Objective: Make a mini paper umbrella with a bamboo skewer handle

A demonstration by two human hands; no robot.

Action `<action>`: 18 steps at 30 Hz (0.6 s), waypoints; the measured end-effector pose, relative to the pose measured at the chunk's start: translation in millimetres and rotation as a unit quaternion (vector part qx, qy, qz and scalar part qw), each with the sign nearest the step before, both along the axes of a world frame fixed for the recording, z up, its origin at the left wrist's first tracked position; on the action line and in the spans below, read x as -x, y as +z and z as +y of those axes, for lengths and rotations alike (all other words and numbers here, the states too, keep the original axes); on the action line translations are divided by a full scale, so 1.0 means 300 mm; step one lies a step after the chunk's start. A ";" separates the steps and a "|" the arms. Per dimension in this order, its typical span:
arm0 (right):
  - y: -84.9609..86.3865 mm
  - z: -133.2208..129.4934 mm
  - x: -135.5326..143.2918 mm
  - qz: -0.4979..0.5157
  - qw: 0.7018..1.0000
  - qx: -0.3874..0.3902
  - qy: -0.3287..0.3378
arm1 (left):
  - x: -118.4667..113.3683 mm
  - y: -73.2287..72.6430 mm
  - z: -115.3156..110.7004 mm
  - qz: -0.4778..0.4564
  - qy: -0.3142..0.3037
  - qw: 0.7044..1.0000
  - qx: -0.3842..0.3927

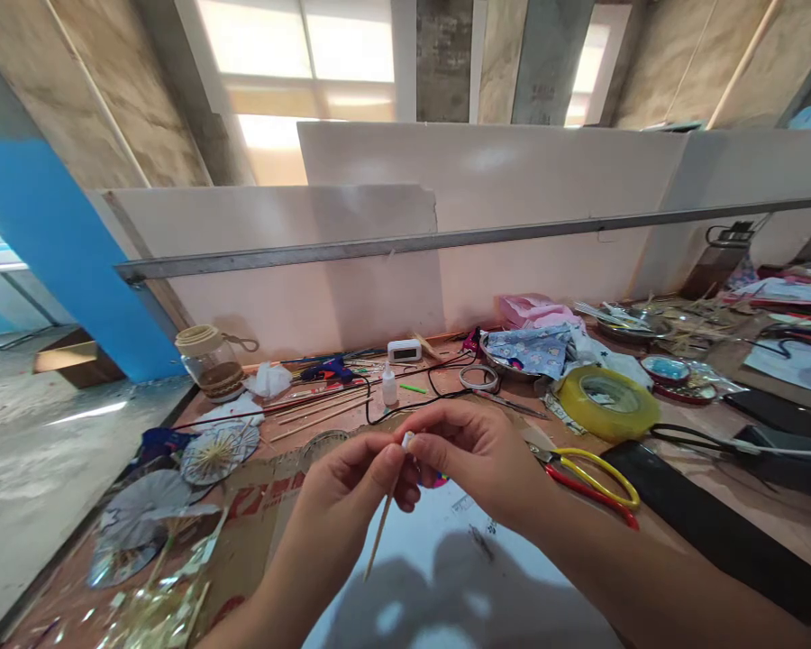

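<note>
L hand point(351, 487) clamped on stick point(378, 536), R hand point(477, 455) pinching white bit point(406, 442) just beside L hand, both over paper point(415, 541); scissors point(593, 488) R of paper; tape point(601, 425) beyond paper, to R; fans point(220, 451) L of paper.

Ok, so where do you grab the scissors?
Probably by the yellow handle and red handle, coming from the right: they reach out that way, while the blades point left, partly hidden behind the right hand.
</note>
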State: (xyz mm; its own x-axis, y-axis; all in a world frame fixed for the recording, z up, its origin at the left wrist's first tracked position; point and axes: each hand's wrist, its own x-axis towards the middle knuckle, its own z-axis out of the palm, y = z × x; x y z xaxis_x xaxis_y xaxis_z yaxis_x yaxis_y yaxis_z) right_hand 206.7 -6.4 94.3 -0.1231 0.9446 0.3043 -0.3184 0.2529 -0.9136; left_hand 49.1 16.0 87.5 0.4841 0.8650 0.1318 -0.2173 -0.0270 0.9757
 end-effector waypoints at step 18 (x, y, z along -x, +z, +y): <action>-0.005 0.016 -0.013 -0.040 0.999 0.000 -0.029 | -0.001 0.019 -0.012 0.042 0.017 0.999 -0.003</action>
